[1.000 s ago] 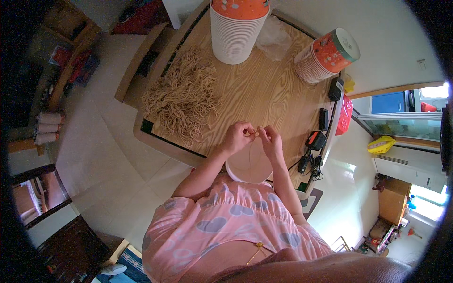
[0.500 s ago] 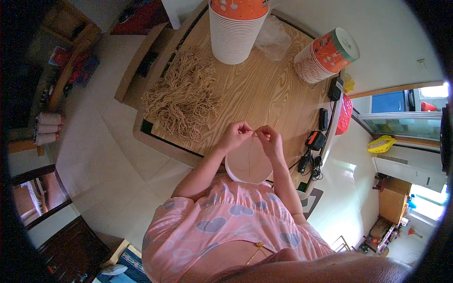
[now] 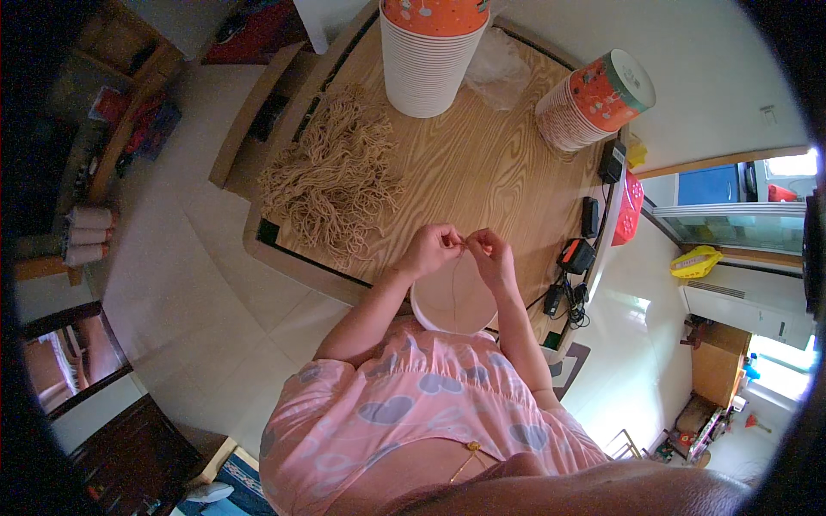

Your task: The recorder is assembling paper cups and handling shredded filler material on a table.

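My left hand (image 3: 434,249) and my right hand (image 3: 490,258) meet above a white paper bucket (image 3: 434,305) at the table's near edge. Both are closed in a pinch, thumbs and fingertips nearly touching, on a thin tan string (image 3: 455,288). Its loose end hangs down across the bucket; the part between the fingertips is too small to make out. To the left of my hands lies a tangled heap of tan strings (image 3: 331,176) on the wood-grain table (image 3: 469,172).
A tall stack of white and orange paper buckets (image 3: 430,64) stands at the far edge beside a clear plastic bag (image 3: 499,69). A second, tilted bucket stack (image 3: 594,101) is at the far right. Black adapters (image 3: 575,256) with cables line the right edge.
My fingers have shifted very slightly at the string, and its hanging end has swung a little. The buckets and the heap have not moved.
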Demonstrator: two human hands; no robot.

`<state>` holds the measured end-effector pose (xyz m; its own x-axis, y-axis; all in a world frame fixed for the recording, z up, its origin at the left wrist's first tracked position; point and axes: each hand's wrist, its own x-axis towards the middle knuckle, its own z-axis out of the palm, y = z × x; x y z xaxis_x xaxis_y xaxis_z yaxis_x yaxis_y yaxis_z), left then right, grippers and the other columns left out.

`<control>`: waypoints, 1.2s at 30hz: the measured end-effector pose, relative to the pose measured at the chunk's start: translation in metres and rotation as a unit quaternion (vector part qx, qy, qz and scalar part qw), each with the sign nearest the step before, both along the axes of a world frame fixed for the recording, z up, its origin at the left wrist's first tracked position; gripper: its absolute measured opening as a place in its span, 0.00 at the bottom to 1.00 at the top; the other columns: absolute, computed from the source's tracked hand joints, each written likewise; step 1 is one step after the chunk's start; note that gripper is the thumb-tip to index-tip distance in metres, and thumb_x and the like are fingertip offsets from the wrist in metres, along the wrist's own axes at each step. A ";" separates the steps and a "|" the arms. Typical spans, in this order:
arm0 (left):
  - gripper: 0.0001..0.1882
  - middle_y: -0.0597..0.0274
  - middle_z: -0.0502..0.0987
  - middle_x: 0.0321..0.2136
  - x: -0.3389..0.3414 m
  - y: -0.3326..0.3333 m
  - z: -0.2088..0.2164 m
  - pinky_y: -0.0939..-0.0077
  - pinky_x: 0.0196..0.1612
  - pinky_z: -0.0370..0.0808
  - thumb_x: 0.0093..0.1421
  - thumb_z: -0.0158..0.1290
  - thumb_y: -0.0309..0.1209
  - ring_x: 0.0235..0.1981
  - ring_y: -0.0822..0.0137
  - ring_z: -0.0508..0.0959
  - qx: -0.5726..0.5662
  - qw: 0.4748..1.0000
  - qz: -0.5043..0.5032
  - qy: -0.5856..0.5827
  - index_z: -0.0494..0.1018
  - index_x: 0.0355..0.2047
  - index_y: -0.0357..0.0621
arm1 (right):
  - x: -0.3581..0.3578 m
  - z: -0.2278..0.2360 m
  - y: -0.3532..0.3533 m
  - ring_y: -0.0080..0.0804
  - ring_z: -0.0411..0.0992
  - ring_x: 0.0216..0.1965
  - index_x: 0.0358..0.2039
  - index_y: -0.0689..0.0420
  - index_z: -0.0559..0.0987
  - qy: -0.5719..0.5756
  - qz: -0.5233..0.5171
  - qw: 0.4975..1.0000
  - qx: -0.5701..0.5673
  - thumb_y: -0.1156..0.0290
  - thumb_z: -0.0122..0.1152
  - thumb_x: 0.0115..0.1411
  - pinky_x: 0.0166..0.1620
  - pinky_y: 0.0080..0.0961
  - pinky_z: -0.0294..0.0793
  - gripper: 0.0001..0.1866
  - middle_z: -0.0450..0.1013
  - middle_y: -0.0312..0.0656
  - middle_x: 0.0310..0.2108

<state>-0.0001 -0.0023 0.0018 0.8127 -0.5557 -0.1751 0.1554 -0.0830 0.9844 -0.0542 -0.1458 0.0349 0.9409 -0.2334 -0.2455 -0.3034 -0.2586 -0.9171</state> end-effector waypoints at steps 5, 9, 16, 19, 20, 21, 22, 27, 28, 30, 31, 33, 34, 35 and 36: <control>0.05 0.62 0.75 0.22 -0.002 -0.003 -0.005 0.77 0.30 0.69 0.44 0.56 0.24 0.24 0.70 0.73 0.026 0.998 0.014 -0.047 0.69 0.19 0.39 | -0.002 -0.019 -0.005 0.20 0.66 0.27 0.27 0.62 0.73 -0.002 -0.033 0.999 0.039 0.76 0.54 0.54 0.32 0.18 0.66 0.03 0.71 0.35 0.24; 0.05 0.62 0.75 0.22 -0.002 0.000 0.000 0.76 0.29 0.69 0.44 0.56 0.24 0.25 0.69 0.74 0.045 0.995 0.022 -0.081 0.69 0.19 0.39 | 0.001 -0.005 -0.002 0.17 0.66 0.27 0.29 0.63 0.74 0.009 -0.032 0.999 0.037 0.72 0.54 0.55 0.32 0.16 0.66 0.06 0.71 0.33 0.24; 0.06 0.62 0.76 0.23 -0.003 -0.002 -0.006 0.76 0.30 0.69 0.43 0.56 0.24 0.25 0.67 0.74 0.014 0.995 0.049 -0.087 0.69 0.18 0.39 | -0.003 -0.007 -0.007 0.15 0.64 0.26 0.28 0.61 0.74 0.035 0.018 0.999 -0.012 0.74 0.57 0.52 0.30 0.14 0.65 0.05 0.69 0.31 0.23; 0.06 0.62 0.76 0.23 -0.003 -0.001 -0.004 0.76 0.30 0.70 0.43 0.55 0.23 0.26 0.67 0.74 0.016 0.993 0.053 -0.105 0.68 0.18 0.39 | -0.002 -0.001 -0.004 0.15 0.64 0.26 0.28 0.61 0.74 0.026 0.017 1.000 -0.003 0.75 0.56 0.52 0.30 0.14 0.65 0.03 0.68 0.30 0.23; 0.06 0.62 0.76 0.23 -0.003 -0.001 -0.003 0.76 0.30 0.70 0.43 0.55 0.23 0.26 0.67 0.75 0.016 0.990 0.059 -0.127 0.69 0.18 0.39 | -0.002 0.002 -0.003 0.15 0.63 0.26 0.27 0.61 0.73 0.020 0.014 1.000 0.007 0.76 0.56 0.52 0.30 0.14 0.65 0.03 0.68 0.30 0.22; 0.06 0.62 0.76 0.23 -0.003 -0.001 -0.001 0.76 0.30 0.70 0.43 0.55 0.23 0.26 0.67 0.75 0.016 0.990 0.058 -0.127 0.69 0.18 0.39 | -0.002 0.003 -0.003 0.15 0.63 0.26 0.27 0.61 0.73 0.019 0.013 1.000 0.006 0.76 0.56 0.52 0.30 0.14 0.65 0.03 0.68 0.30 0.22; 0.05 0.61 0.76 0.23 -0.003 -0.001 0.001 0.76 0.30 0.70 0.43 0.56 0.23 0.26 0.67 0.75 0.008 0.992 0.050 -0.113 0.69 0.18 0.39 | -0.002 0.003 -0.003 0.15 0.63 0.26 0.26 0.61 0.73 0.017 0.012 1.000 0.008 0.76 0.56 0.52 0.30 0.14 0.64 0.03 0.67 0.30 0.22; 0.05 0.61 0.75 0.23 -0.003 -0.002 0.001 0.77 0.30 0.70 0.43 0.55 0.22 0.26 0.69 0.74 0.019 0.993 0.041 -0.105 0.69 0.18 0.38 | -0.003 -0.002 -0.004 0.15 0.62 0.26 0.26 0.60 0.72 0.010 0.002 1.000 0.017 0.77 0.56 0.52 0.31 0.14 0.64 0.02 0.67 0.29 0.22; 0.05 0.62 0.75 0.23 -0.002 -0.002 -0.006 0.79 0.29 0.69 0.44 0.55 0.22 0.25 0.72 0.73 0.002 0.995 0.052 -0.091 0.69 0.18 0.39 | -0.003 -0.002 -0.004 0.15 0.62 0.26 0.25 0.60 0.72 0.018 0.012 1.000 0.001 0.77 0.56 0.52 0.31 0.14 0.64 0.02 0.67 0.29 0.22; 0.05 0.63 0.75 0.23 -0.003 -0.002 -0.011 0.80 0.29 0.69 0.44 0.55 0.22 0.24 0.74 0.73 -0.014 0.995 0.061 -0.076 0.69 0.18 0.39 | -0.003 0.001 -0.003 0.15 0.62 0.26 0.25 0.60 0.72 0.026 0.021 0.999 -0.014 0.77 0.56 0.51 0.30 0.14 0.64 0.02 0.67 0.29 0.22; 0.04 0.64 0.75 0.23 -0.003 -0.002 -0.012 0.82 0.28 0.68 0.44 0.55 0.22 0.24 0.76 0.72 -0.023 0.996 0.063 -0.052 0.69 0.18 0.39 | -0.003 0.004 -0.003 0.15 0.62 0.26 0.25 0.60 0.72 0.032 0.025 0.999 -0.023 0.76 0.56 0.52 0.30 0.14 0.64 0.02 0.67 0.29 0.22; 0.04 0.66 0.75 0.23 -0.003 -0.002 -0.011 0.83 0.27 0.68 0.44 0.55 0.22 0.23 0.78 0.71 -0.033 0.997 0.064 -0.028 0.69 0.18 0.40 | -0.003 0.006 -0.003 0.15 0.63 0.26 0.26 0.60 0.73 0.038 0.029 0.998 -0.033 0.76 0.55 0.52 0.30 0.14 0.64 0.02 0.67 0.29 0.21; 0.04 0.66 0.75 0.23 -0.003 -0.002 -0.010 0.83 0.27 0.67 0.45 0.55 0.22 0.23 0.78 0.71 -0.032 0.997 0.062 -0.027 0.69 0.18 0.40 | -0.004 0.006 -0.004 0.16 0.63 0.26 0.26 0.60 0.73 0.032 0.020 0.999 -0.027 0.75 0.55 0.53 0.30 0.14 0.64 0.03 0.67 0.29 0.21; 0.04 0.67 0.75 0.23 -0.003 -0.002 -0.009 0.84 0.27 0.67 0.45 0.55 0.22 0.23 0.78 0.70 -0.032 0.997 0.060 -0.026 0.70 0.18 0.40 | -0.004 0.006 -0.004 0.16 0.63 0.26 0.27 0.60 0.74 0.025 0.012 0.999 -0.022 0.74 0.56 0.53 0.30 0.14 0.64 0.03 0.67 0.29 0.21; 0.04 0.67 0.75 0.23 -0.003 -0.001 -0.009 0.84 0.27 0.67 0.45 0.55 0.22 0.23 0.78 0.70 -0.031 0.997 0.061 -0.026 0.70 0.18 0.40 | -0.003 0.008 -0.004 0.16 0.63 0.26 0.27 0.60 0.74 0.025 0.012 0.999 -0.021 0.74 0.56 0.53 0.30 0.14 0.64 0.03 0.67 0.29 0.21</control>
<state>-0.0031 -0.0037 -0.0067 0.8817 -0.4611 -0.0998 0.1100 -0.0048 0.9939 -0.0571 -0.1501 0.0431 0.9330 -0.2223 -0.2832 -0.3424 -0.3050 -0.8887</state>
